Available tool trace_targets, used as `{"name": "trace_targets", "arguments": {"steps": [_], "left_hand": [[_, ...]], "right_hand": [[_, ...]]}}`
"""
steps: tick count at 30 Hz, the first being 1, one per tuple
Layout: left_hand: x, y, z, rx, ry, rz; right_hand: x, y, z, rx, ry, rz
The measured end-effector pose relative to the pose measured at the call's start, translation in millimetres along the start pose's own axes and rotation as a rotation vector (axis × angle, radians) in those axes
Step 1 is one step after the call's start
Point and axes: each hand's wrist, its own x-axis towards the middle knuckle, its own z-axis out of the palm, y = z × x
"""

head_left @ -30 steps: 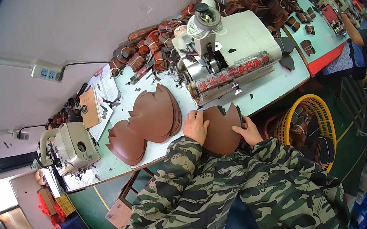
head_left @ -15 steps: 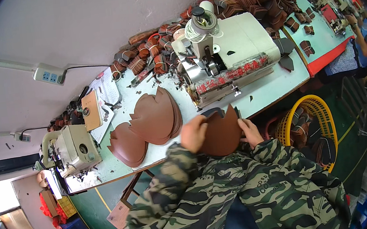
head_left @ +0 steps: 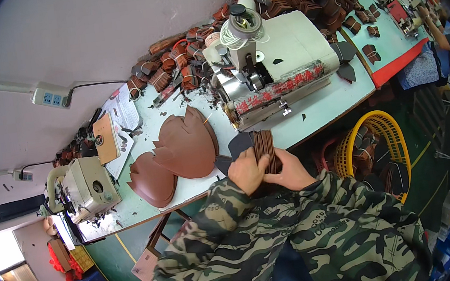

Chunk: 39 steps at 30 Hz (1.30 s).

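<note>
Both hands grip a stack of brown leather pieces (head_left: pixel 263 142), turned so that its layered edges face up. My left hand (head_left: pixel 247 172) is closed around its left side, the thumb pressed on the edges. My right hand (head_left: pixel 290 170) wraps the right side, with its thumb near the left one. A dark grey face of a piece (head_left: pixel 241 143) shows beside the stack. On the table to the left lie two fanned piles, a larger brown leather pile (head_left: pixel 185 148) and a smaller brown leather pile (head_left: pixel 151 182).
A white leather-working machine (head_left: pixel 297 42) stands beyond my hands on the pale table (head_left: pixel 332 102). Tied leather bundles (head_left: pixel 160 80) line the wall. A yellow basket (head_left: pixel 408 154) holds more pieces at right. Another machine (head_left: pixel 92 182) stands left; a person's arm (head_left: pixel 435 30) shows far right.
The leather stack has turned from its broad brown face to edge-on. My left hand has shifted its hold, and my right hand has come round with its thumb over the edges.
</note>
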Motion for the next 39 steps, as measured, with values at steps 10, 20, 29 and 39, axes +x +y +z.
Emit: {"name": "trace_targets", "arguments": {"steps": [10, 20, 29, 39], "left_hand": [[23.7, -62.8, 48.3, -0.981, -0.081, -0.231], [-42.0, -196.3, -133.9, -0.7, 0.261, -0.254], [-78.2, -308.4, -111.2, 0.445, 0.784, -0.621], [28.5, -63.4, 28.3, 0.061, 0.167, 0.186]], "right_hand": [[17.4, 40.3, 6.1, -0.042, -0.098, 0.211], [13.7, 81.2, -27.6, 0.331, -0.028, 0.274], [12.7, 104.6, -24.5, 0.393, -0.051, 0.327], [12.4, 85.9, -20.0, 0.435, -0.093, 0.34]]}}
